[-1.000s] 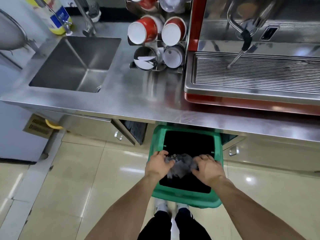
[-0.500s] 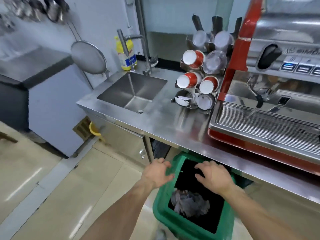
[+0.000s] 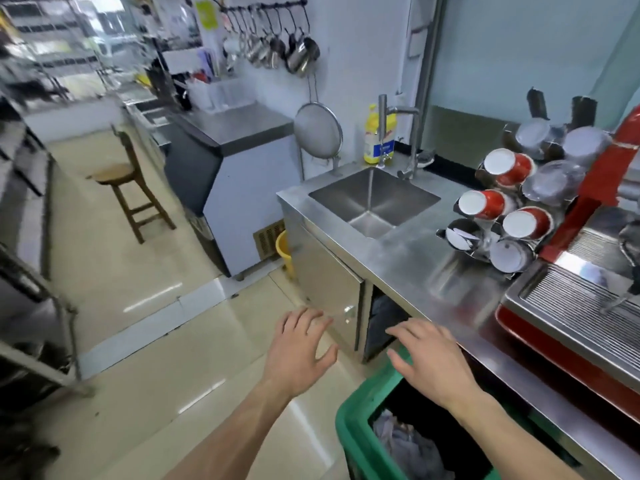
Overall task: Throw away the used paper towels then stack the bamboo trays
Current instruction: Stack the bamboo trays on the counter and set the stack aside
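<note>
Two empty hands are hovering with fingers spread: left hand (image 3: 300, 351) at 9 o'clock of right hand (image 3: 431, 362); crumpled grey paper towels (image 3: 408, 445), without clear long axis, are lying inside green plastic bin (image 3: 356, 441).

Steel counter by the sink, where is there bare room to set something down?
The stainless steel counter is bare between the square sink and the rack of red and white cups, and along its front edge toward the red espresso machine. Crowded: the cup rack, and the back corner by the tap and yellow soap bottle.
</note>
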A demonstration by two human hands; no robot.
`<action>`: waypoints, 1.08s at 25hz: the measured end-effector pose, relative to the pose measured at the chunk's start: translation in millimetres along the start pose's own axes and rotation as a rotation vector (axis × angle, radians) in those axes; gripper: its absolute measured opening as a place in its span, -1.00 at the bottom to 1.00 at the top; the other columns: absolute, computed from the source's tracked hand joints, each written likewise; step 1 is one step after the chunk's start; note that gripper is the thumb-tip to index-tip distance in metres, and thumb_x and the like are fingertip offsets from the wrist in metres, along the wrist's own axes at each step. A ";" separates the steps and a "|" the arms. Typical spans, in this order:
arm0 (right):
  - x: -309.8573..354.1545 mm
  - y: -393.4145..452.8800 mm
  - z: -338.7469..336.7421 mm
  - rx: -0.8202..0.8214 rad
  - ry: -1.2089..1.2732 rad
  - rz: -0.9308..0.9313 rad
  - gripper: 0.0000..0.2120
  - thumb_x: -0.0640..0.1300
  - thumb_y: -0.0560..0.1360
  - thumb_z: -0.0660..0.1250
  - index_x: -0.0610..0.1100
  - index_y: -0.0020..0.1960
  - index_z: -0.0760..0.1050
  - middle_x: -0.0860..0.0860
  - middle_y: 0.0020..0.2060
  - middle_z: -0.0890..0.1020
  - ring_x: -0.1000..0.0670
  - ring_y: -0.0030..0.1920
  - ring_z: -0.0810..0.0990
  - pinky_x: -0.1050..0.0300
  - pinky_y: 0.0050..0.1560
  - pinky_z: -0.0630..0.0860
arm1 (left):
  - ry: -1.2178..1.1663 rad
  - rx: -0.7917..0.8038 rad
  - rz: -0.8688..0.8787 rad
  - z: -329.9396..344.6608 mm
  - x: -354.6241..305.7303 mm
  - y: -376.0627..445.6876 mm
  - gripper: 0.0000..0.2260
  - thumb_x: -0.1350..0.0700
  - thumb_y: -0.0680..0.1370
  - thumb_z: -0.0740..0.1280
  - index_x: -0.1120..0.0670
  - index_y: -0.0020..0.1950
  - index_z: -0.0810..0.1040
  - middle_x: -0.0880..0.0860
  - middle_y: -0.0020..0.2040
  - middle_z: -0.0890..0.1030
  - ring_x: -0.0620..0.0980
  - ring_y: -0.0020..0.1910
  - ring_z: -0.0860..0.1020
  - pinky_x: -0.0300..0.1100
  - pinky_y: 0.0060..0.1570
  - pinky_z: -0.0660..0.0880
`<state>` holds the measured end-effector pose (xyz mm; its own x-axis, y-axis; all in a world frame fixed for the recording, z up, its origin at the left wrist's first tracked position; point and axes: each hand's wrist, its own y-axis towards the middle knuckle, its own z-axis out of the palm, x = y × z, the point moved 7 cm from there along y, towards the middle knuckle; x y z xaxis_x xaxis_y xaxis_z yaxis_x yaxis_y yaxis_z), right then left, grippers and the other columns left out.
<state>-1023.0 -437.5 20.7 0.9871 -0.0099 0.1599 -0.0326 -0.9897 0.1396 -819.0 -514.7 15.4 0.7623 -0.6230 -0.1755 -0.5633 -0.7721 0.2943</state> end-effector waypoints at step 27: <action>492.3 -7.9 50.3 0.147 0.148 -0.868 -0.62 0.20 0.53 0.09 0.14 0.27 0.44 0.19 0.20 0.54 0.06 0.28 0.41 0.10 0.25 0.28 | 0.252 -0.100 -0.928 -217.1 255.2 -419.0 -0.54 -0.29 0.52 0.13 -0.09 0.28 0.51 -0.09 0.20 0.56 -0.05 0.16 0.52 -0.09 0.21 0.39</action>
<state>-528.9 -441.7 49.2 0.6243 0.7598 0.1818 0.7471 -0.6486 0.1453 -319.2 -322.9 51.2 0.9427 0.2841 -0.1751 0.3187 -0.9219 0.2203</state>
